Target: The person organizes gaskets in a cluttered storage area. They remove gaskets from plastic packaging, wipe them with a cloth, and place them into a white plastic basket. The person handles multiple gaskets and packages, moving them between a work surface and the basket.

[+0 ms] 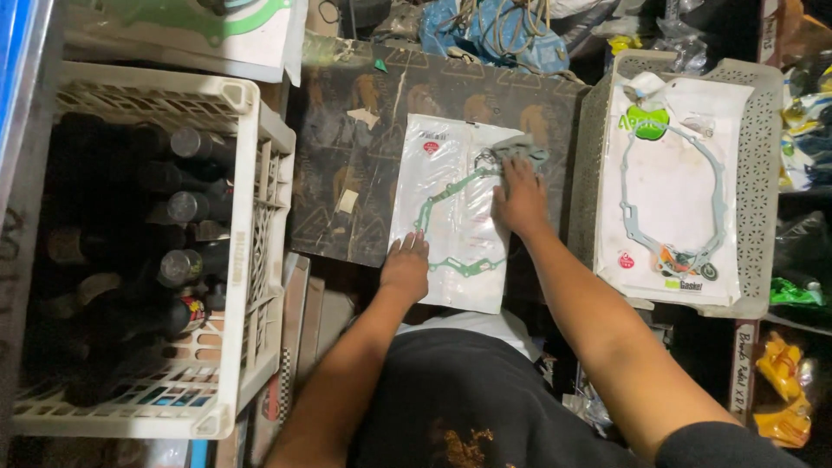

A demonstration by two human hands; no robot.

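Note:
A clear plastic packet holding a thin green gasket [452, 208] lies flat on a dark patterned board [355, 147]. My left hand [406, 264] presses its fingers on the packet's near left edge. My right hand [520, 192] rests on the packet's right side and holds a small grey cloth [518, 149] against it near the top. Neither hand lifts the packet.
A white plastic crate [251, 260] full of dark bottles stands at the left. At the right a perforated grey tray [763, 173] holds another packaged gasket [672, 199]. Blue cloth and rope lie at the back, and packets crowd the far right.

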